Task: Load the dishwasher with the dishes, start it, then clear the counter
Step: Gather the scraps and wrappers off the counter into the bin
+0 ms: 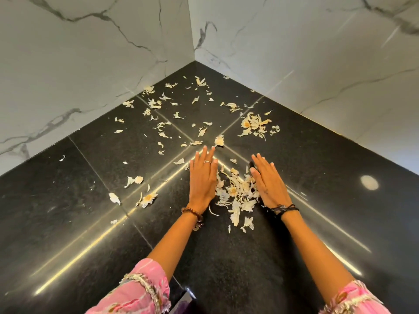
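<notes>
Sweeping 2 flat, straight-fingered hands inward, the left hand point(202, 177) and right hand point(268, 182) corralled a petal pile point(235, 196) between them on the black counter point(68, 211); loose petals point(163, 109) lay scattered toward 12 o'clock.

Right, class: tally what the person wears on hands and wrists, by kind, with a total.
Rings: 1, on the left hand
Beaded bracelets: 1, left wrist
Dark thread bands: 1 bunch, right hand wrist; strands too fine to count
Total: 3
</notes>
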